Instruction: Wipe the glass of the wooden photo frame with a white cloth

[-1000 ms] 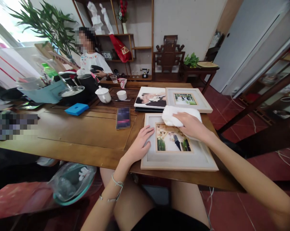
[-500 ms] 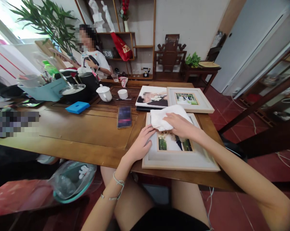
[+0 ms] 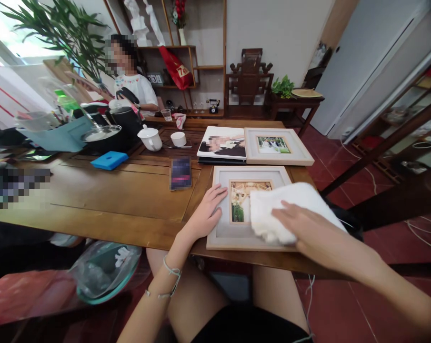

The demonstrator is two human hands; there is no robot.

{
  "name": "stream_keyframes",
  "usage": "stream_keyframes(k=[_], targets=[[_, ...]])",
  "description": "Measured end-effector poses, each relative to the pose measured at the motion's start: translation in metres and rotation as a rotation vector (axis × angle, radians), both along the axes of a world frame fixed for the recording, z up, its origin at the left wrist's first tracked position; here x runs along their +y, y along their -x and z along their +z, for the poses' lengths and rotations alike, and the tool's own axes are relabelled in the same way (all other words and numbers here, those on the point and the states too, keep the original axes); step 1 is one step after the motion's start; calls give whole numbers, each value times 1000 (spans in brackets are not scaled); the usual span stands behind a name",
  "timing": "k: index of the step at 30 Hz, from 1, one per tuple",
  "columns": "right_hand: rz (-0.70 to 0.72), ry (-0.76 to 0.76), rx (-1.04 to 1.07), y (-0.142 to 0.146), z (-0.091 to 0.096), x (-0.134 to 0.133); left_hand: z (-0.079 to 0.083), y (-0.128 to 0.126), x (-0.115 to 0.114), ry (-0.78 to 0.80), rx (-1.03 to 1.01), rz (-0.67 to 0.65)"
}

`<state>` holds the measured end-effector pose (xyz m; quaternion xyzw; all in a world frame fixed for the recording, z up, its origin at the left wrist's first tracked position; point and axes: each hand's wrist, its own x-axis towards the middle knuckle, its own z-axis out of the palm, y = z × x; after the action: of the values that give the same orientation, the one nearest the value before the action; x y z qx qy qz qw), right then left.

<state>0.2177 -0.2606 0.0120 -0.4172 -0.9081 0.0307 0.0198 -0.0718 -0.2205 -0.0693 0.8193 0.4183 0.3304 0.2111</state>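
Observation:
A light wooden picture frame (image 3: 236,243) lies flat at the table's front edge, with a photo in its middle. My left hand (image 3: 207,212) rests on the frame's left side, fingers stretched out and holding nothing. On the right half of the frame a folded white cloth (image 3: 304,197) is pressed down by my right hand (image 3: 295,221), which grips it. The cloth covers part of the photo and reaches over the frame's right edge. My right hand is slightly smeared by motion.
Behind the frame lie a second picture frame (image 3: 303,147) and a photo album (image 3: 220,131). A phone (image 3: 180,174), a blue box (image 3: 110,160) and a white lidded cup (image 3: 150,138) stand leftward. A person (image 3: 135,90) is across the table. A lined bin (image 3: 108,276) is below.
My right hand has moved the white cloth from the frame's upper edge to its lower right side, uncovering the top of the photo. My left hand stays on the left side.

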Motion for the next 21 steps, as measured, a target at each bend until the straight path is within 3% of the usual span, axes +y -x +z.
stream_keyframes(k=[3,5,11,15,18,21], targets=[[129,137,86,13,9,-33,0,1,0,1,1,-8],[153,148,130,18,4,-31,0,1,0,2,1,-11],[-1,-126,182,7,-36,52,0,0,0,-7,-28,-16],[-156,-243,162,0,-37,99,-1,1,0,-6,-20,-17],[-208,-192,127,6,-32,107,-1,1,1,0,-22,-16],[-166,-113,112,15,-30,89,-2,1,1,-5,-25,-20]])
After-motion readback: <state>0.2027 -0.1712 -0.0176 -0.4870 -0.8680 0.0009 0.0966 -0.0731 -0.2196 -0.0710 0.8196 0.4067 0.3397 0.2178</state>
